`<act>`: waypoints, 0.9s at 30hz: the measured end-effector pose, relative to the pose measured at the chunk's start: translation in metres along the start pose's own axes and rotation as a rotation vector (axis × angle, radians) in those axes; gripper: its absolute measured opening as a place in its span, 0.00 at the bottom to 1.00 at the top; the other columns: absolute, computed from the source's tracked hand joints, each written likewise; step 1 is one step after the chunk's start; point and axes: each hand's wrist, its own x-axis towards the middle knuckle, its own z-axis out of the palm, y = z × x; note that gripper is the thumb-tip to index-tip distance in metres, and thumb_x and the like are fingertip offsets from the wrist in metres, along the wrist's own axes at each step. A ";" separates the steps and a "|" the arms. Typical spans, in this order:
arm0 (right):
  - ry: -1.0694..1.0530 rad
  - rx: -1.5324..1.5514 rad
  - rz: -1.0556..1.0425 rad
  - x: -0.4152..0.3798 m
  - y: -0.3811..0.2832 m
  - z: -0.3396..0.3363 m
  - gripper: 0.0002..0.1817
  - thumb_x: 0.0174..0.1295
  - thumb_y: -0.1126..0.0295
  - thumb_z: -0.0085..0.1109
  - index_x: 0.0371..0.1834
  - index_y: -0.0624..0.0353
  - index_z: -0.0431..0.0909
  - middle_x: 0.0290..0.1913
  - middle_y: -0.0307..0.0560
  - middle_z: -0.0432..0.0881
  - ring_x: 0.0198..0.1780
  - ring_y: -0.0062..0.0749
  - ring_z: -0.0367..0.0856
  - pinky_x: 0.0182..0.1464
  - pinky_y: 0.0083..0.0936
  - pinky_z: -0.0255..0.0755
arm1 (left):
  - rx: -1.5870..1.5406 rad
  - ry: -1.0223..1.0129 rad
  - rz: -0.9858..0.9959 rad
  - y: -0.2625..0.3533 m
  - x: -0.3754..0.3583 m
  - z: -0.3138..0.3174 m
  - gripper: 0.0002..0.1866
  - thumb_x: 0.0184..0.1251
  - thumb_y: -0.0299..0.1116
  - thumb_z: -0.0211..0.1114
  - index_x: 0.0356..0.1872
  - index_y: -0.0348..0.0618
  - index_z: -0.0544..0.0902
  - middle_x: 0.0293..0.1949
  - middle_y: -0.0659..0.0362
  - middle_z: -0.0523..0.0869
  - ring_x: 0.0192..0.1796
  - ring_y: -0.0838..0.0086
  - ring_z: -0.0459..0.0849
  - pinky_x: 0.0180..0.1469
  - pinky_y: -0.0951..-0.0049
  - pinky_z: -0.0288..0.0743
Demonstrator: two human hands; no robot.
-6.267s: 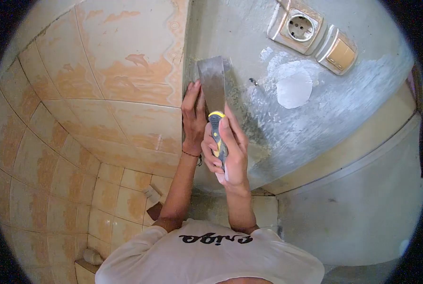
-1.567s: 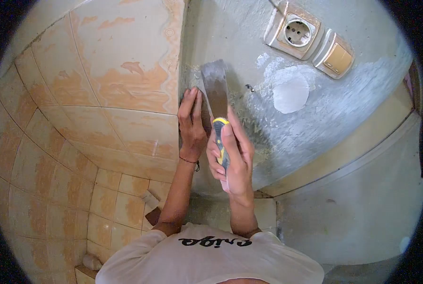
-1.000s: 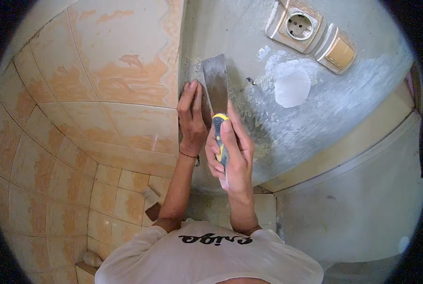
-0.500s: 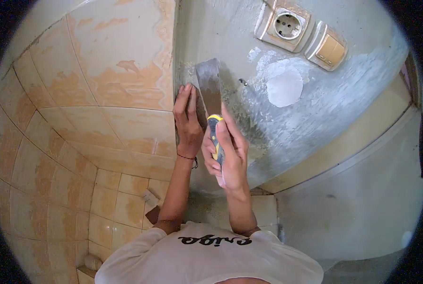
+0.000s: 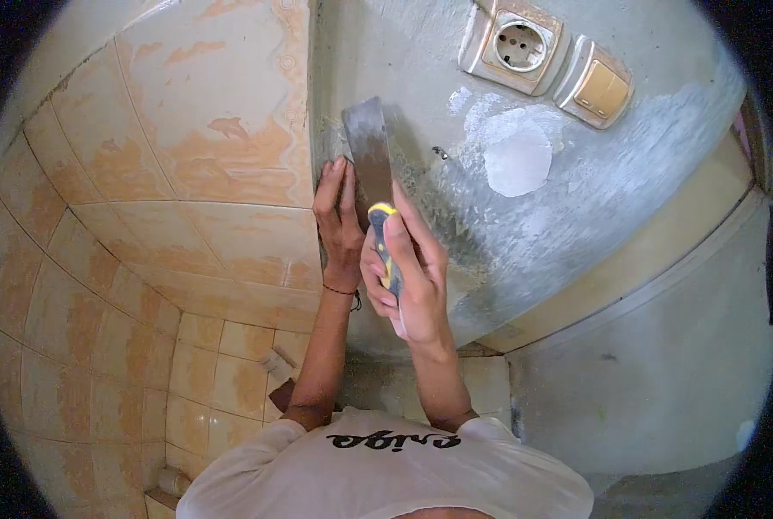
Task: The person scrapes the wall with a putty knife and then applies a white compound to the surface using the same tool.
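My right hand is wrapped round the yellow and black handle of a putty knife, thumb along the handle. The blade, brown-stained with a greyer tip, points up at the grey wall. Just left of it, my left hand rests with fingers stretched out on the wall, beside the edge of the tiles. Its fingertips are close to the left side of the blade. Dark, rough, patchy wall surface shows to the right of the blade.
A power socket and a light switch are fixed upper right. Below them is a white patch, with a small dark hole to its left. A dark brown piece lies on the tiled floor by my left forearm.
The putty knife and my right hand have shifted slightly left and up, the blade tip nearer the tile edge. My left hand stays almost in place.
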 end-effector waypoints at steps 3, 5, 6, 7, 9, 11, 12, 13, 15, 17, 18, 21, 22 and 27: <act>0.011 -0.041 0.054 -0.009 -0.002 -0.002 0.27 0.80 0.63 0.43 0.80 0.52 0.58 0.25 0.37 0.67 0.15 0.11 0.57 0.13 0.10 0.47 | 0.086 -0.045 0.027 -0.009 -0.005 0.000 0.30 0.63 0.21 0.64 0.68 0.32 0.71 0.67 0.48 0.71 0.71 0.53 0.70 0.74 0.55 0.66; 0.047 -0.065 0.055 -0.011 -0.002 -0.002 0.26 0.80 0.63 0.43 0.80 0.51 0.58 0.25 0.37 0.67 0.15 0.11 0.57 0.13 0.11 0.47 | 0.083 -0.033 0.030 -0.009 -0.004 0.001 0.30 0.63 0.21 0.64 0.68 0.32 0.71 0.67 0.48 0.71 0.71 0.53 0.70 0.74 0.55 0.65; 0.045 -0.066 0.059 -0.012 -0.002 -0.001 0.26 0.80 0.63 0.43 0.80 0.51 0.58 0.25 0.37 0.67 0.15 0.11 0.57 0.13 0.11 0.47 | 0.076 -0.035 0.033 -0.007 -0.004 0.000 0.30 0.63 0.21 0.64 0.68 0.31 0.71 0.67 0.48 0.70 0.70 0.53 0.70 0.74 0.55 0.65; 0.056 -0.068 0.058 -0.012 -0.001 0.000 0.26 0.80 0.63 0.43 0.80 0.52 0.58 0.25 0.37 0.67 0.15 0.11 0.57 0.13 0.11 0.47 | 0.078 -0.037 0.031 -0.006 -0.003 0.000 0.30 0.63 0.21 0.64 0.68 0.31 0.71 0.67 0.48 0.70 0.70 0.53 0.70 0.74 0.55 0.65; 0.070 -0.071 0.056 -0.012 -0.001 -0.002 0.26 0.80 0.62 0.43 0.79 0.52 0.58 0.25 0.37 0.67 0.15 0.11 0.57 0.13 0.11 0.46 | 0.068 -0.021 0.027 -0.003 -0.002 0.001 0.30 0.63 0.22 0.63 0.68 0.30 0.71 0.68 0.47 0.70 0.70 0.52 0.70 0.74 0.55 0.65; 0.040 -0.064 0.054 -0.013 -0.001 -0.008 0.27 0.80 0.62 0.43 0.79 0.52 0.58 0.25 0.37 0.67 0.15 0.11 0.57 0.13 0.11 0.46 | 0.058 -0.037 0.013 0.001 -0.002 -0.002 0.30 0.62 0.21 0.63 0.68 0.30 0.71 0.68 0.47 0.70 0.70 0.52 0.70 0.74 0.55 0.65; 0.033 -0.064 0.055 -0.011 -0.001 -0.006 0.27 0.80 0.62 0.43 0.79 0.52 0.58 0.25 0.37 0.67 0.15 0.11 0.57 0.13 0.11 0.46 | 0.051 -0.045 0.004 0.000 0.000 -0.003 0.30 0.61 0.20 0.63 0.68 0.30 0.71 0.68 0.46 0.70 0.70 0.52 0.70 0.73 0.55 0.66; 0.038 -0.068 0.051 -0.009 -0.003 -0.004 0.27 0.80 0.61 0.43 0.79 0.52 0.58 0.25 0.37 0.66 0.15 0.10 0.57 0.13 0.11 0.46 | 0.056 -0.044 0.002 -0.003 0.000 -0.003 0.30 0.61 0.20 0.63 0.68 0.30 0.71 0.68 0.46 0.70 0.70 0.52 0.70 0.73 0.55 0.66; 0.049 -0.075 0.058 -0.010 -0.003 -0.003 0.27 0.80 0.61 0.43 0.79 0.52 0.58 0.25 0.36 0.66 0.15 0.10 0.56 0.13 0.11 0.46 | 0.096 -0.037 0.028 -0.003 -0.001 -0.001 0.31 0.60 0.19 0.63 0.67 0.30 0.71 0.68 0.46 0.70 0.70 0.52 0.70 0.73 0.55 0.66; 0.044 -0.062 0.064 -0.009 0.000 -0.006 0.27 0.80 0.60 0.44 0.79 0.53 0.58 0.26 0.37 0.66 0.15 0.11 0.56 0.13 0.11 0.46 | 0.082 -0.036 0.016 0.000 0.001 -0.001 0.30 0.60 0.19 0.63 0.67 0.30 0.71 0.68 0.46 0.70 0.70 0.52 0.70 0.73 0.55 0.67; 0.050 -0.060 0.068 -0.011 0.000 -0.006 0.27 0.80 0.60 0.44 0.79 0.53 0.58 0.26 0.37 0.66 0.15 0.11 0.56 0.13 0.11 0.46 | 0.070 -0.032 0.010 0.001 0.001 -0.002 0.30 0.61 0.18 0.63 0.67 0.30 0.71 0.68 0.47 0.70 0.70 0.52 0.70 0.73 0.56 0.67; 0.049 -0.039 0.054 -0.007 -0.001 -0.004 0.27 0.80 0.60 0.45 0.79 0.52 0.58 0.26 0.37 0.66 0.15 0.11 0.56 0.13 0.10 0.47 | 0.080 -0.044 0.031 -0.005 -0.002 -0.002 0.29 0.62 0.18 0.63 0.68 0.31 0.71 0.67 0.47 0.71 0.70 0.52 0.71 0.73 0.56 0.66; 0.030 -0.032 0.046 0.000 0.001 -0.001 0.27 0.80 0.60 0.45 0.79 0.52 0.58 0.26 0.37 0.66 0.15 0.11 0.57 0.13 0.10 0.47 | 0.079 -0.050 0.026 -0.006 -0.002 -0.001 0.29 0.62 0.18 0.63 0.68 0.31 0.71 0.67 0.47 0.71 0.70 0.52 0.71 0.73 0.56 0.66; 0.047 -0.053 0.047 -0.009 0.000 -0.002 0.27 0.80 0.60 0.44 0.80 0.50 0.57 0.26 0.36 0.66 0.15 0.10 0.57 0.13 0.09 0.47 | 0.048 -0.057 0.014 -0.005 -0.002 -0.003 0.30 0.62 0.19 0.64 0.68 0.32 0.71 0.67 0.48 0.71 0.70 0.54 0.71 0.74 0.56 0.66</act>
